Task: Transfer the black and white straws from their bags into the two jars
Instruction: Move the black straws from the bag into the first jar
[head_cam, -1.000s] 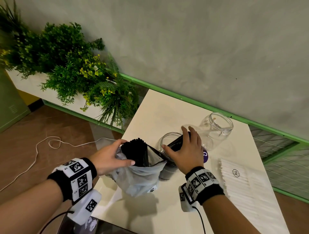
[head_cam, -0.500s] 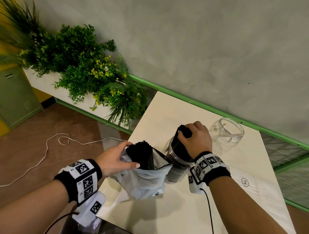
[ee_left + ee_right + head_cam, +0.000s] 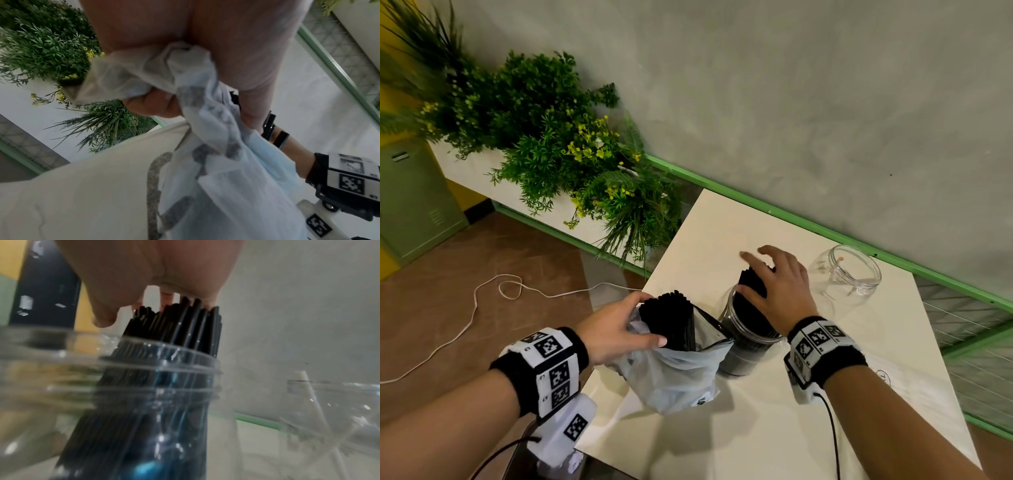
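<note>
- Clear plastic jar stands upright on the cream table; it serves as the landmark for this report.
- Black straws stand inside this jar, upper ends projecting above its rim and leaning away from the person.
- Right hand rests over the tops of those straws, fingers loosely spread, thumb against the near side of the bundle. In the right wrist view the palm sits just above the straw tips; a firm grip cannot be confirmed.
- Translucent bag stands touching the jar's left side, mouth open upward.
- 1 further bundle of black straws stands in this bag, ends above its opening.
- Left hand is left of the jar, pinching the bag's rim, thumb laid across the front. The left wrist view shows crumpled film gathered between the fingers.
- 2nd clear jar stands behind and right of the landmark jar, apart from it; contents cannot be told.
- Green plants in a white planter sit far left of the jar, off the table.
</note>
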